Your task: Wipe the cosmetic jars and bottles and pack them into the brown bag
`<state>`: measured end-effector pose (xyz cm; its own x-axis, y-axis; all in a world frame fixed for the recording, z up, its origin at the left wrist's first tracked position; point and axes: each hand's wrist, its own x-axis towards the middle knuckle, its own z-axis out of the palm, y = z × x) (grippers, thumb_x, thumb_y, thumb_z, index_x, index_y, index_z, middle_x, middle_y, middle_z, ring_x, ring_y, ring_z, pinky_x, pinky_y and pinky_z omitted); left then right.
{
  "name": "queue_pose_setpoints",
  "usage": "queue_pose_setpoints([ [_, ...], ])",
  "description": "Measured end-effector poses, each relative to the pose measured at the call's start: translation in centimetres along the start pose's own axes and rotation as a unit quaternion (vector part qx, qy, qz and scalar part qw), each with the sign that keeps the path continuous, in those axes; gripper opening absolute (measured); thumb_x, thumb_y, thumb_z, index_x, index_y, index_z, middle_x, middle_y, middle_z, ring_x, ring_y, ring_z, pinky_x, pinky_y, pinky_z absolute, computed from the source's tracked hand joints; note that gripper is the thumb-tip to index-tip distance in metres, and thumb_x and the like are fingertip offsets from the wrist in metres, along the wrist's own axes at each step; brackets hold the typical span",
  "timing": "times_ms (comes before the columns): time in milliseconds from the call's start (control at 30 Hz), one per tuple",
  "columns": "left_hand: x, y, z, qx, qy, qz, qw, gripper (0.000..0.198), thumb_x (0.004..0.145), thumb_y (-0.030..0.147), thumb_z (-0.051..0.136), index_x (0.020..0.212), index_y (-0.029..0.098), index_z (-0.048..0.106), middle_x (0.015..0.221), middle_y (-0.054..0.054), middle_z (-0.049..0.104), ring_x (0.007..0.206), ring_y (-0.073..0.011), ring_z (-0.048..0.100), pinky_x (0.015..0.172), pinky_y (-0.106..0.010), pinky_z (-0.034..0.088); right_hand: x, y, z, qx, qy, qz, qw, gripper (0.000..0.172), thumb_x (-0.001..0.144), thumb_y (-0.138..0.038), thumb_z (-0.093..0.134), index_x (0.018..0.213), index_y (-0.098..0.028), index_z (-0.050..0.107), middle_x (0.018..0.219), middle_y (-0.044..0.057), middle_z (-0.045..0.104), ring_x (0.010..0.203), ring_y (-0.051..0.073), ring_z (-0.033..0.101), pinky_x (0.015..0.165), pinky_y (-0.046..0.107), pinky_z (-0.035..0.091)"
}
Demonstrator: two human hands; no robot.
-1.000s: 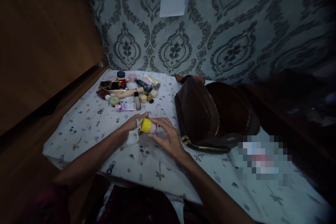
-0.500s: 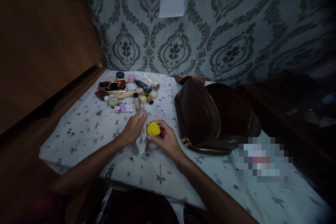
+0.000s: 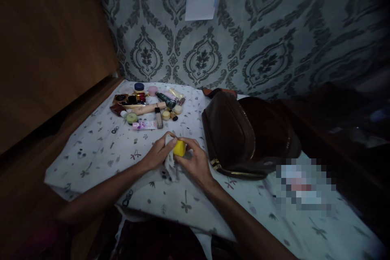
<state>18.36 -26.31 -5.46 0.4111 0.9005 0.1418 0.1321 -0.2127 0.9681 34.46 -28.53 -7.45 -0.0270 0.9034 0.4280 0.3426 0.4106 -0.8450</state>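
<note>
1. Far to the left of the fingers, a tall brown wooden panel (image 3: 55, 61) stands along the side of the desk (image 3: 94, 166), which is draped in a white cover with small printed plants
2. Beyond the left fingers, toward the wall, a cluster of toiletries lies close together: a round pale-green pot (image 3: 132, 118), a blue-lidded jar (image 3: 139, 87) behind it, a pink-and-white tube (image 3: 144, 125) lying flat, a long beige tube (image 3: 150, 108), and a small bottle with a black cap (image 3: 159, 118)
3. The left hand (image 3: 159, 151) is raised over the desk, its fingers and thumb pinching a white cloth (image 3: 170, 167), which hangs down in folds below them
4. Between the two hands' fingers is a bright yellow item (image 3: 179, 148), the cloth against its left side
5. The right hand (image 3: 197, 161) has its fingers curled around the yellow item, gripping it from the right
6. Just right of the right fingers, a large dark-brown bag (image 3: 228, 126) with gold-coloured zips rests on the desk
7. Farther right of the fingers, nearer the viewer, a pixelated patch (image 3: 306, 187) hides whatever lies there
</note>
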Motion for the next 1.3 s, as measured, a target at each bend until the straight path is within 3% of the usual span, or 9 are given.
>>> queue_pose_setpoints([
  [200,0.4,0.5,-0.3,0.000,0.046,-0.030,0.999,0.033,0.093,0.050,0.043,0.078,0.020,0.043,0.070,0.005,0.043,0.066,-0.0124,0.044,0.063,-0.024,0.039,-0.2,-0.3,0.0,0.018,-0.048,-0.021,0.998,0.039,0.077,-0.030,0.072,0.114,-0.023,0.065,0.099,0.007,0.064,0.086,0.020,0.060,0.063,0.028,0.053],
  [433,1.2,-0.3,-1.4,-0.114,0.040,-0.108,0.987,0.041,0.078,0.055,0.060,0.066,0.019,0.043,0.059,0.007,0.039,0.054,-0.0087,0.039,0.051,-0.020,0.033,-0.4,0.0,-0.1,0.057,-0.105,-0.082,0.989,0.039,0.082,-0.034,0.072,0.118,-0.025,0.063,0.111,0.008,0.067,0.101,0.022,0.064,0.084,0.036,0.056],
  [567,1.5,-0.5,-1.4,-0.154,0.044,-0.178,0.971,0.053,0.067,0.068,0.067,0.068,0.017,0.051,0.053,0.006,0.043,0.045,-0.0081,0.041,0.043,-0.021,0.032,-0.5,0.1,0.1,0.099,-0.109,-0.054,0.988,0.039,0.080,-0.036,0.073,0.116,-0.025,0.065,0.116,0.009,0.067,0.107,0.023,0.064,0.089,0.038,0.055],
  [667,1.5,-0.4,-1.0,-0.157,0.047,-0.196,0.967,0.061,0.069,0.078,0.058,0.080,0.018,0.055,0.053,0.005,0.049,0.041,-0.0092,0.042,0.038,-0.021,0.030,-0.5,0.2,0.3,0.113,-0.086,-0.022,0.990,0.042,0.075,-0.035,0.077,0.115,-0.024,0.065,0.114,0.007,0.068,0.096,0.021,0.066,0.084,0.036,0.056],
  [833,0.9,-0.1,-0.6,-0.095,0.028,-0.118,0.988,0.064,0.082,0.080,0.034,0.096,0.021,0.054,0.059,0.004,0.053,0.045,-0.0124,0.046,0.044,-0.025,0.037,-0.3,0.0,0.1,0.076,-0.052,0.044,0.995,0.041,0.073,-0.035,0.077,0.109,-0.021,0.065,0.097,0.005,0.070,0.078,0.018,0.063,0.070,0.032,0.053],
  [967,0.1,-0.1,-0.8,0.085,0.013,-0.005,0.996,0.059,0.087,0.071,0.039,0.117,0.021,0.050,0.077,0.000,0.062,0.065,-0.0179,0.057,0.066,-0.030,0.046,-0.1,-0.6,-0.1,0.130,-0.047,0.112,0.984,0.032,0.077,-0.045,0.070,0.096,-0.019,0.065,0.082,0.002,0.067,0.075,0.018,0.061,0.066,0.028,0.049],
  [1067,-0.1,-0.2,-1.0,0.194,-0.008,0.055,0.979,0.066,0.080,0.068,0.057,0.125,0.020,0.047,0.111,-0.010,0.064,0.093,-0.0266,0.062,0.084,-0.037,0.048,0.0,-0.7,-0.1,0.236,-0.067,0.213,0.946,0.038,0.080,-0.057,0.064,0.082,-0.019,0.061,0.068,-0.001,0.060,0.058,0.013,0.054,0.052,0.024,0.042],
  [1133,-0.2,-0.3,-1.1,0.238,-0.026,0.086,0.967,0.069,0.076,0.068,0.061,0.124,0.020,0.048,0.120,-0.013,0.061,0.106,-0.0302,0.061,0.091,-0.038,0.047,-0.1,-0.7,0.0,0.288,-0.096,0.281,0.911,0.046,0.079,-0.064,0.060,0.075,-0.018,0.060,0.057,-0.003,0.054,0.046,0.010,0.045,0.042,0.023,0.032],
  [1300,-0.1,-0.4,-1.3,0.303,-0.030,0.114,0.946,0.054,0.080,0.067,0.056,0.104,0.019,0.057,0.100,-0.011,0.066,0.090,-0.0266,0.066,0.079,-0.034,0.049,-0.1,-0.8,0.3,0.317,-0.145,0.330,0.878,0.056,0.078,-0.071,0.056,0.067,-0.016,0.059,0.049,-0.001,0.054,0.039,0.008,0.041,0.039,0.022,0.023],
])
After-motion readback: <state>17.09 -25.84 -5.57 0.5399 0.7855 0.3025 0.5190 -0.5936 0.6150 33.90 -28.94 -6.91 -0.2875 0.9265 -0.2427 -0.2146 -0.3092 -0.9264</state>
